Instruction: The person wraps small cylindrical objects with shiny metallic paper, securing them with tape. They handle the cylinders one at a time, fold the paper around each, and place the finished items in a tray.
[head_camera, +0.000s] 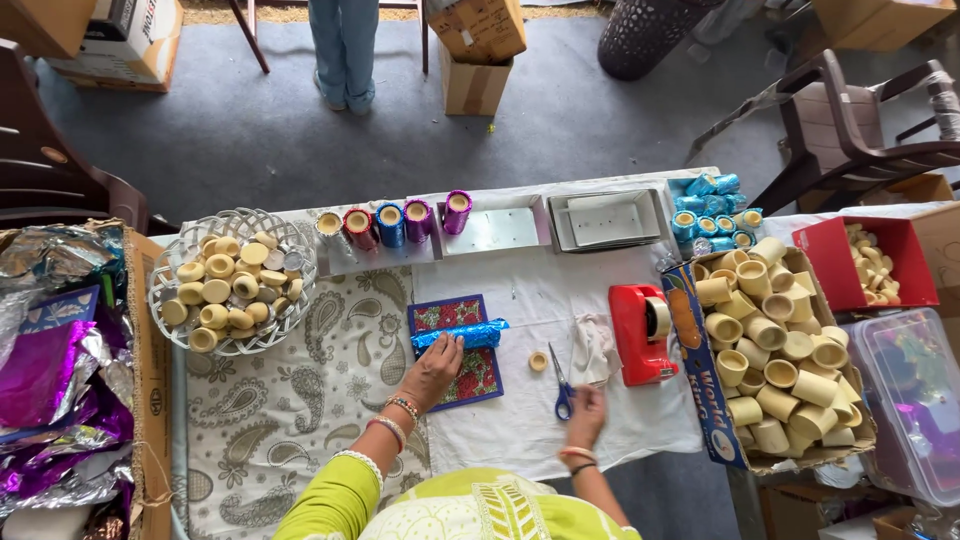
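Our left hand (432, 368) lies flat, fingers spread, pressing the blue foil roll (460, 335) on the patterned mat (460, 385). Our right hand (585, 415) is closing around the blue scissors (562, 388). 5 wrapped cups (390, 222) stand finished behind; the box of plain cups (775, 365) remains full.

Lime-green sleeves with white trim, beaded bangles on both wrists.
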